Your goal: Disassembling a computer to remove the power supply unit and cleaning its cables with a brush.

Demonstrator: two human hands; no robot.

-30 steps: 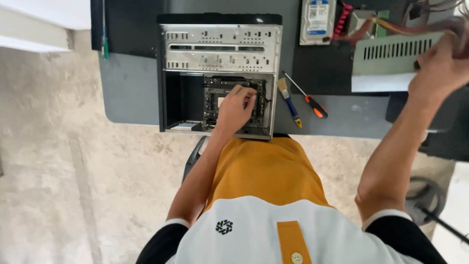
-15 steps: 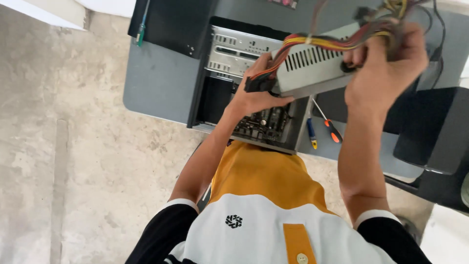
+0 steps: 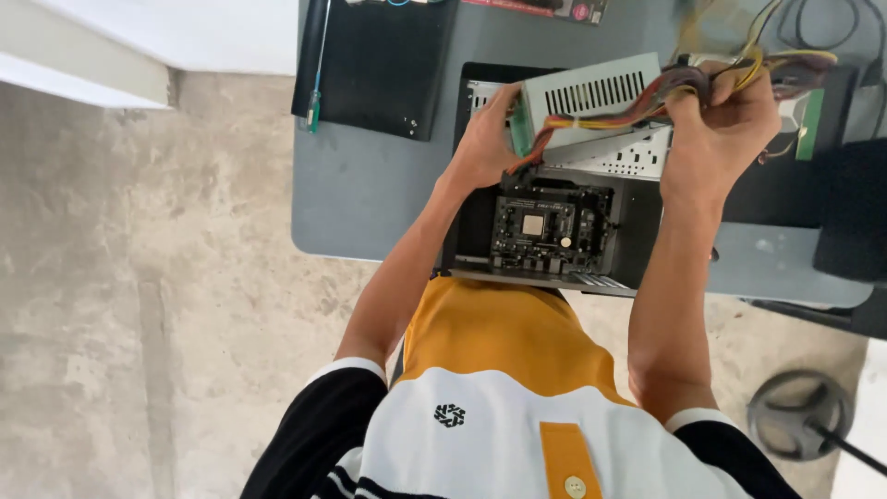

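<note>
Over the bench | We are holding the grey power supply above the open computer case: left hand fingers gripping its left end, right hand fingers clutching its cable bundle | Next: likely careful seating, wires clear.

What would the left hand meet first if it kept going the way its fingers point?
The left hand already grips the end of the grey power supply box, so it would press into that box at once. Depth beyond it is unclear.
</note>
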